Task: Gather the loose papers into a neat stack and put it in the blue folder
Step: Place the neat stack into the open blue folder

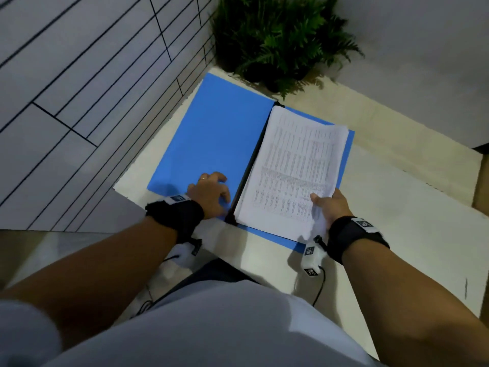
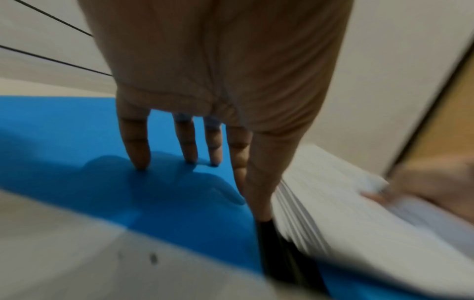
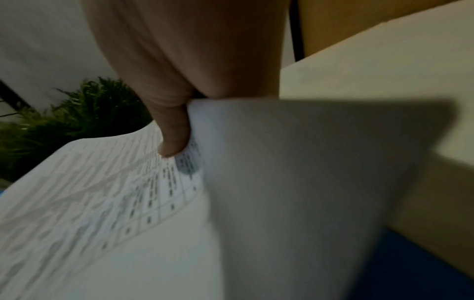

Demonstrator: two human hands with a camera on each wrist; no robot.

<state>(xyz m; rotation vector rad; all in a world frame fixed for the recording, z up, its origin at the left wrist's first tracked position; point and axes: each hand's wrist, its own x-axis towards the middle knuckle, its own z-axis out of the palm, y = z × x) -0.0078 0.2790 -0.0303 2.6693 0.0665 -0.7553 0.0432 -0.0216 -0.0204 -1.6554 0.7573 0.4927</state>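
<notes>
Right hand (image 1: 334, 205) gripping paper stack's (image 1: 296, 168) edge, over open blue folder (image 1: 211, 133)

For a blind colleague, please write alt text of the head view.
A right hand grips a paper stack on the right half of an open blue folder; the left hand presses its left half. A plant stands behind.

Bare forearms, short sleeves. Each wrist wore a black strap (image 1: 354, 238) with a white tag printed in black squares. A ring (image 1: 203, 178) sat on the left hand (image 1: 210, 193). White camera pods (image 1: 312, 258) hung under both wrists (same square markings), thin black cables trailing toward the body. Light grey shirt (image 1: 211, 327), dark trousers below.
</notes>
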